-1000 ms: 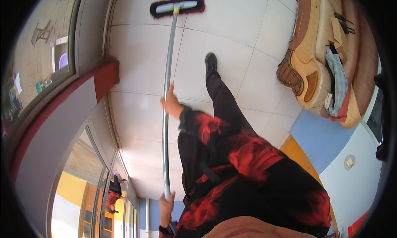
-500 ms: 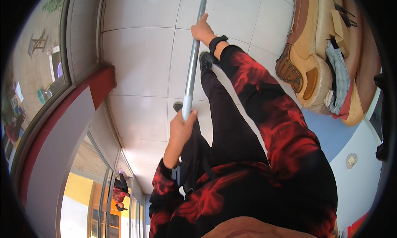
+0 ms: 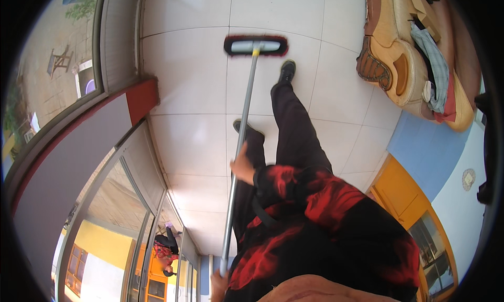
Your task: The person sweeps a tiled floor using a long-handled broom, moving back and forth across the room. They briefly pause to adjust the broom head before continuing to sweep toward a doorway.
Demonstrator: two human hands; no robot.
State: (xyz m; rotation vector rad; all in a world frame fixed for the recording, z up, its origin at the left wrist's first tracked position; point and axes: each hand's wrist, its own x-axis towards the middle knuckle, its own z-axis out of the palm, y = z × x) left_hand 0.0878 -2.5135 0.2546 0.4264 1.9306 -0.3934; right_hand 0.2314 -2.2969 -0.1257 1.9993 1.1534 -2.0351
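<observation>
A flat mop (image 3: 244, 46), its pale plate ringed by dark red fringe, rests on light floor tiles (image 3: 184, 144) just ahead of the wearer's right shoe (image 3: 287, 71). The plate sits broadside to the body, a placing that appears to spread the fringe across its full width. From a yellow joint, the metal pole (image 3: 248, 108) slants back to the waist, letting the person stand while the head stays down. The right hand (image 3: 243, 165), slightly blurred, is curled around the pole partway along, likely to steer. The left hand (image 3: 218, 287), at the lower edge, appears closed on the pole's near end; its finger positions cannot be made out. The wide spacing presumably gives leverage. The left shoe (image 3: 239, 126) stands behind the right, a stagger that probably aids balance. To the right, a tan carved sofa (image 3: 391, 87) holds a grey-blue garment (image 3: 434, 66), apparently laid there off the floor. At left, glass panes show a figure in red and black (image 3: 165, 249), seemingly a reflection. An orange door (image 3: 401, 205) stands at lower right.
</observation>
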